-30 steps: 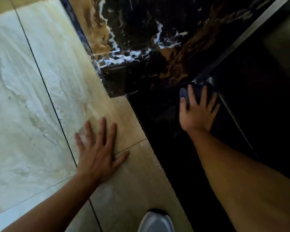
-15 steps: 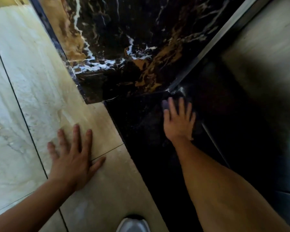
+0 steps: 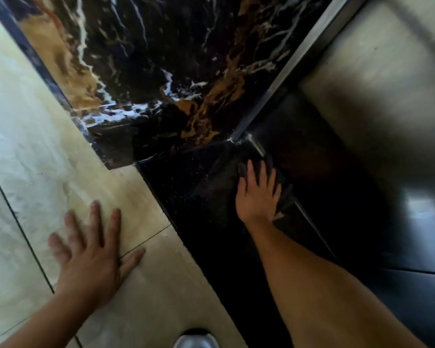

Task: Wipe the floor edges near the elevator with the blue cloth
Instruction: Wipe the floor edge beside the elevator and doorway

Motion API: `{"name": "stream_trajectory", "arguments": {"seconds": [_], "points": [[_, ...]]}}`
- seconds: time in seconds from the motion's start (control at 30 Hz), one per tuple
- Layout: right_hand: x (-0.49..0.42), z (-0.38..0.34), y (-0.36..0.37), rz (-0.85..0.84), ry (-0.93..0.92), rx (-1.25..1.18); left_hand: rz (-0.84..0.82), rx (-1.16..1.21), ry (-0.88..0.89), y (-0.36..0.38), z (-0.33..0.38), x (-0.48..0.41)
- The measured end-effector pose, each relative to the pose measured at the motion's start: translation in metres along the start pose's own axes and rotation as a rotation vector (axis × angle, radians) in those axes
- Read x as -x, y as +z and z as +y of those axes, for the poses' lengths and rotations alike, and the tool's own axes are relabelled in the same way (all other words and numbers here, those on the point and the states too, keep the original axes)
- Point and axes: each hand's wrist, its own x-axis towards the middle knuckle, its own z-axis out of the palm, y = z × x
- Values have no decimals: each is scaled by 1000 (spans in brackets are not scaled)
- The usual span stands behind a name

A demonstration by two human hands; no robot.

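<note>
At the elevator threshold, our right hand (image 3: 258,194) lies flat on the black floor strip (image 3: 199,202), its fingers (image 3: 249,172) straight and spread, pressing the blue cloth (image 3: 241,169) beneath them. Only dark slivers of the cloth show past the fingertips. It sits just short of the corner where the dark marble wall (image 3: 161,59) meets the metal door frame (image 3: 299,54). From that corner the metal sill (image 3: 309,219) runs back toward us along the hand's right side. We judge that line to be the edge to wipe, so the right hand is the one placed for it, its forearm stretched out straight. Our left hand (image 3: 91,252), fingers splayed, rests flat on the beige tile (image 3: 141,197), well apart, apparently as a prop.
</note>
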Motion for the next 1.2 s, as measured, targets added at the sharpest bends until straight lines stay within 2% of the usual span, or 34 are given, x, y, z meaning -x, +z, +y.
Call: {"name": "stream_trajectory", "arguments": {"seconds": [0.03,0.07,0.1,0.13,0.23,0.27,0.3,0.33,0.4,0.47,0.5,0.53,0.57,0.63,0.73,0.77,0.8,0.83,0.93,0.97,1.0,1.1,1.17,1.2], "points": [[19,-23,6,1,147,-51,11,3,-2,-3,1,0],[42,-50,13,-10,194,-72,12,-2,1,-5,1,0],[65,-76,20,0,112,-94,18,-4,3,-6,3,0],[86,-96,28,1,-60,-95,24,-3,-3,-7,4,-1],[107,-102,34,-101,-904,38,35,-9,2,-2,13,-6],[90,-91,32,-100,-1101,86,33,-11,10,-1,15,-8],[70,-75,33,-58,-1165,138,23,-16,25,-1,15,-9],[56,-61,33,-16,-1082,165,4,-28,39,-2,10,-5],[30,-35,26,19,-603,147,-7,-12,60,-2,3,2],[26,-29,17,-3,-133,12,30,-3,74,-2,2,5],[31,-41,17,-26,-7,-36,62,-1,69,-2,1,4],[43,-57,19,-46,44,-55,81,-6,71,-2,2,3],[60,-77,24,-56,6,-52,91,-18,67,-1,2,3],[98,-108,33,-56,-265,-32,103,-38,72,-1,6,4],[118,-112,36,-139,-910,80,167,13,31,-5,0,5],[107,-104,32,-157,-1032,117,209,61,-10,-12,-7,5],[97,-96,29,-162,-1086,143,255,107,-67,-20,-17,5],[90,-91,29,-171,-1066,158,311,134,-142,-29,-34,6],[98,-92,33,-173,-811,159,416,163,-362,-55,-91,-4],[113,-99,35,-157,-839,179,429,157,-415,-61,-107,-10],[129,-110,40,-148,-974,201,433,143,-455,-64,-121,-17],[159,-146,56,-194,-1554,181,431,99,-477,-67,-146,-33],[147,-190,57,-273,-1743,138,487,139,-513,-69,-159,-39],[133,-216,61,-254,-1763,130,510,159,-540,-71,-165,-42]]}}
